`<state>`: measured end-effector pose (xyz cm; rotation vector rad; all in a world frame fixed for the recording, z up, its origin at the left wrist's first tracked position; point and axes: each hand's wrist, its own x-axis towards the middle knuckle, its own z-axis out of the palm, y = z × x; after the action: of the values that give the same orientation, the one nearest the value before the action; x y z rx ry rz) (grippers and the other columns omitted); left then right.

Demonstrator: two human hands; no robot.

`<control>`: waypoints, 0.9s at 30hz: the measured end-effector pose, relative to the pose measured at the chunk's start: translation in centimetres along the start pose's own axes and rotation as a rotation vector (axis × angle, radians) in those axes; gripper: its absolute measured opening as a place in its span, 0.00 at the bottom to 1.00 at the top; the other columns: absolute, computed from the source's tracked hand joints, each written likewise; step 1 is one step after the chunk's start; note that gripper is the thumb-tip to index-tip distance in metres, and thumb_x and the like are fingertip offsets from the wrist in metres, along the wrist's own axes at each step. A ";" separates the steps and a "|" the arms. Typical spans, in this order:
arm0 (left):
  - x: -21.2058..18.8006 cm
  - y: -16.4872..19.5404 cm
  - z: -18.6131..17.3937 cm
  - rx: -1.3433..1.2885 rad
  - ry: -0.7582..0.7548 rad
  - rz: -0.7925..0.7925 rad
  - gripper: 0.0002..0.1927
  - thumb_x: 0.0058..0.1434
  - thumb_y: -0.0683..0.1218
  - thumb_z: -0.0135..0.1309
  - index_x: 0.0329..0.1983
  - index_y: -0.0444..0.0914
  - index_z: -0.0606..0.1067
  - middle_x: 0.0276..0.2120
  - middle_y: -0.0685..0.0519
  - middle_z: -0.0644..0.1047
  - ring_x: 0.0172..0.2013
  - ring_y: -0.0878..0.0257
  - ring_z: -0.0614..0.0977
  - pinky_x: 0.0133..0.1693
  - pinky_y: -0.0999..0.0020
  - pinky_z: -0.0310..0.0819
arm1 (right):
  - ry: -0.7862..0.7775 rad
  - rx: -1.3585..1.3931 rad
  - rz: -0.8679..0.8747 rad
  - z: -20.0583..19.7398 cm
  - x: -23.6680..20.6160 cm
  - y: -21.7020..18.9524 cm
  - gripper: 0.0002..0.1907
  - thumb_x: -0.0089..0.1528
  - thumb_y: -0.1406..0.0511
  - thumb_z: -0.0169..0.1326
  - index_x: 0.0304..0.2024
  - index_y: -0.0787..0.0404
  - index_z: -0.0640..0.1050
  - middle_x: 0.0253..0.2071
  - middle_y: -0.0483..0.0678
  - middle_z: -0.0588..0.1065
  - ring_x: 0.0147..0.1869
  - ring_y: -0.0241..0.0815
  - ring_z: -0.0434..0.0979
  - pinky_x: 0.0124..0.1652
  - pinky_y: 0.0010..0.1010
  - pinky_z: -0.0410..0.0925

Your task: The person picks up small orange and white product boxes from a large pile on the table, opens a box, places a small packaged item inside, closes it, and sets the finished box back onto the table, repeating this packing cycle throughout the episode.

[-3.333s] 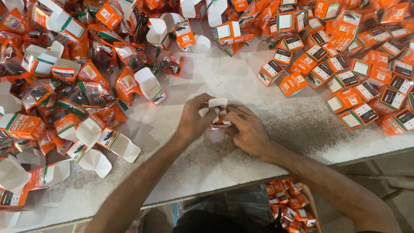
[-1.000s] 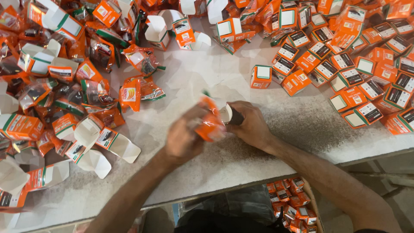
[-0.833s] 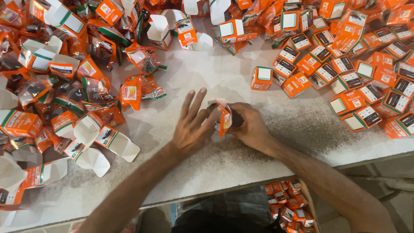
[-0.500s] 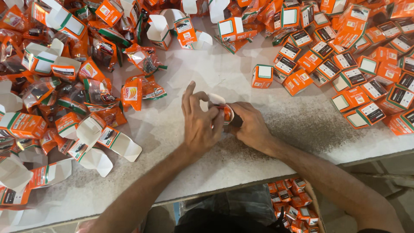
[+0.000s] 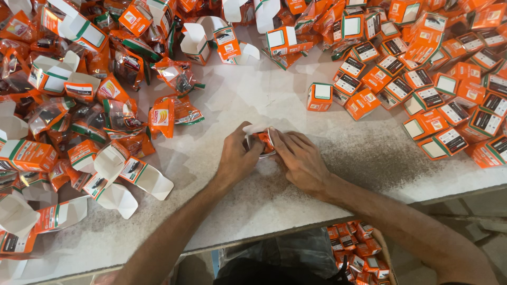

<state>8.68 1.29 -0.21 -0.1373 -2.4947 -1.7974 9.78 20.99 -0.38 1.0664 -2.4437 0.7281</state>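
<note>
Left hand [image 5: 237, 155] has curled shut beside right hand [image 5: 298, 158] — both now grip the small box [image 5: 262, 140] (fingers earlier splayed).

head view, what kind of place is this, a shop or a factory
Most likely a small packing workshop. Both hands work one small orange carton on a speckled worktable, with closed cartons heaped right, open empty cartons left, and more in a box below.

Both forearms reach in from below; left hand [image 5: 238, 156] and right hand [image 5: 299, 159] meet, fingers curled together.
</note>
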 end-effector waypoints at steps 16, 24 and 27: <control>0.9 -0.7 -2.4 -0.678 -0.308 -0.282 0.13 0.64 0.42 0.46 0.46 0.31 0.76 0.29 0.51 0.80 0.26 0.65 0.81 0.30 0.69 0.82 | -0.010 -0.027 -0.010 -0.8 0.5 -0.2 0.33 0.57 0.67 0.61 0.65 0.65 0.69 0.59 0.62 0.72 0.61 0.63 0.73 0.55 0.48 0.70; 1.1 -0.8 -0.7 0.097 -0.046 0.089 0.08 0.64 0.37 0.55 0.44 0.27 0.75 0.33 0.42 0.80 0.32 0.55 0.82 0.33 0.58 0.78 | 0.025 0.041 0.026 0.0 0.1 -0.2 0.29 0.56 0.68 0.64 0.59 0.64 0.73 0.62 0.63 0.70 0.58 0.63 0.77 0.52 0.47 0.73; -0.4 0.4 -0.2 0.294 0.068 0.462 0.15 0.62 0.35 0.54 0.53 0.31 0.76 0.41 0.42 0.80 0.40 0.49 0.82 0.41 0.56 0.78 | 0.018 0.066 0.012 0.0 -0.1 -0.2 0.26 0.56 0.70 0.63 0.57 0.65 0.73 0.63 0.65 0.70 0.57 0.63 0.77 0.51 0.47 0.73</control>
<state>9.07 1.15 0.16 -0.5692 -2.3873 -1.2271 9.95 20.90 -0.38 1.0658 -2.4282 0.8232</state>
